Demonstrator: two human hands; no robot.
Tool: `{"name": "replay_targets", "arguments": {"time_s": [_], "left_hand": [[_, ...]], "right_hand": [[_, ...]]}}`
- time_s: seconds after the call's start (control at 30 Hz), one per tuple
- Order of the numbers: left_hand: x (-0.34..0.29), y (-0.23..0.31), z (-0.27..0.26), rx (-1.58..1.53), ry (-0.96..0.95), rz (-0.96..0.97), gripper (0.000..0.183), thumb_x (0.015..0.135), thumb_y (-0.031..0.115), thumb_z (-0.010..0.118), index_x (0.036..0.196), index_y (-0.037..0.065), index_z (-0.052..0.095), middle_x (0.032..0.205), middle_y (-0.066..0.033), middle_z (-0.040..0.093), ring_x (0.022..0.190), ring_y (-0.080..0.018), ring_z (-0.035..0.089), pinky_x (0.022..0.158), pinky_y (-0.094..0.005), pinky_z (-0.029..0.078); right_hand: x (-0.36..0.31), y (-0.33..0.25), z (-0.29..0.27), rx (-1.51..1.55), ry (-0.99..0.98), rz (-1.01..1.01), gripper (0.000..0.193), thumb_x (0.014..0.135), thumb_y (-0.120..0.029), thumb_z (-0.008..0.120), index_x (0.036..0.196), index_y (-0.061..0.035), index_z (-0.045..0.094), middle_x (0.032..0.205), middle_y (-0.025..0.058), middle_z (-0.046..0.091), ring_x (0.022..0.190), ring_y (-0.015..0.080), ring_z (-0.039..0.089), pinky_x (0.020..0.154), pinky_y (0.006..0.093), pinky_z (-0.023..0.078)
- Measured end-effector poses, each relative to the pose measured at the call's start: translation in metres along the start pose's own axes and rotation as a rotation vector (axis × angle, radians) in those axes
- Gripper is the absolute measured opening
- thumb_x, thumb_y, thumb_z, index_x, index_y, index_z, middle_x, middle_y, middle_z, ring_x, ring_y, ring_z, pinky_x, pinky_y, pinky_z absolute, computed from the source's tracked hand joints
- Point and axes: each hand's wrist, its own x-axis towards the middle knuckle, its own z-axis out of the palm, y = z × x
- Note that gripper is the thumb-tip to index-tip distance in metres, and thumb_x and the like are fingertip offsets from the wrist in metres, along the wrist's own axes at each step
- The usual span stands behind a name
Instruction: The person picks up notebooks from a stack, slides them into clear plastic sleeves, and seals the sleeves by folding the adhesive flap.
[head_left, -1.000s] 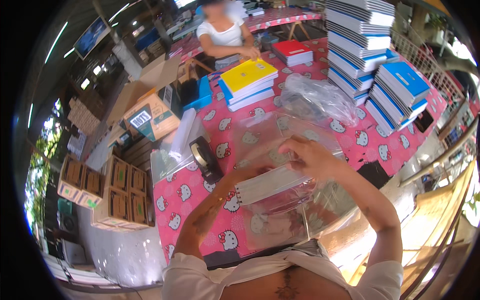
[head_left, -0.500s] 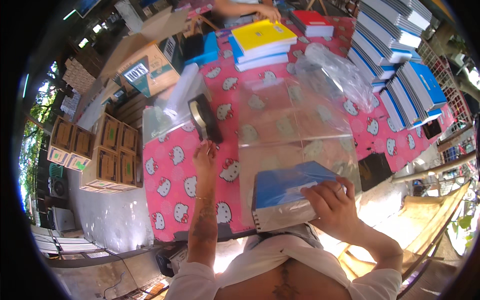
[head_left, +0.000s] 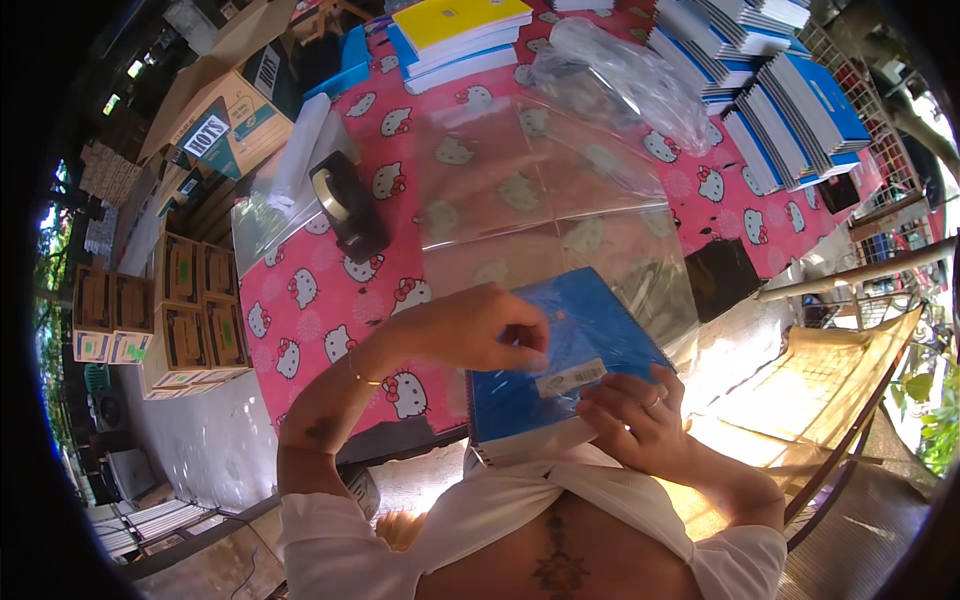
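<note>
Notebook pack, blue on top, lies at the near edge of the pink table, close against the person's body, with a white label on its cover. The right hand grasps its near right edge, fingers bent over the cover, a ring on one. The left hand is over the cover's left part, fingers curled in near the label; whether it pinches anything, I cannot tell. Clear film spreads beyond the pack. Left of the film stands a black tape dispenser. Farther off are a yellow-topped pile, crumpled plastic and, rightward, blue notebooks.
</note>
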Motion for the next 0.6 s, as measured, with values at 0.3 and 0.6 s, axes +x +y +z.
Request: {"name": "replay_targets", "arguments": {"time_s": [0.3, 0.6], "left_hand": [[0.011, -0.070, 0.003, 0.096, -0.016, -0.164, 0.056, 0.082, 0.040, 0.079, 0.121, 0.005, 0.057, 0.101, -0.0067, 0.064, 0.092, -0.0155, 0.061, 0.078, -0.0295, 0.049], [-0.061, -0.139, 0.122, -0.293, 0.958, 0.044, 0.102, 0.067, 0.025, 0.089, 0.151, 0.007, 0.032, 0.152, -0.0144, 0.038, 0.141, -0.0299, 0.035, 0.116, -0.0442, 0.026]], "right_hand": [[0.026, 0.011, -0.007, -0.021, -0.024, -0.002, 0.037, 0.081, -0.026, 0.068, 0.116, -0.0189, 0.063, 0.112, -0.0027, 0.066, 0.110, 0.0162, 0.058, 0.106, 0.0508, 0.030], [0.004, 0.114, 0.081, 0.891, 0.018, 0.414, 0.096, 0.061, -0.020, 0.093, 0.141, -0.0042, 0.042, 0.148, 0.0203, 0.040, 0.132, 0.0290, 0.047, 0.106, 0.0463, 0.041]]}}
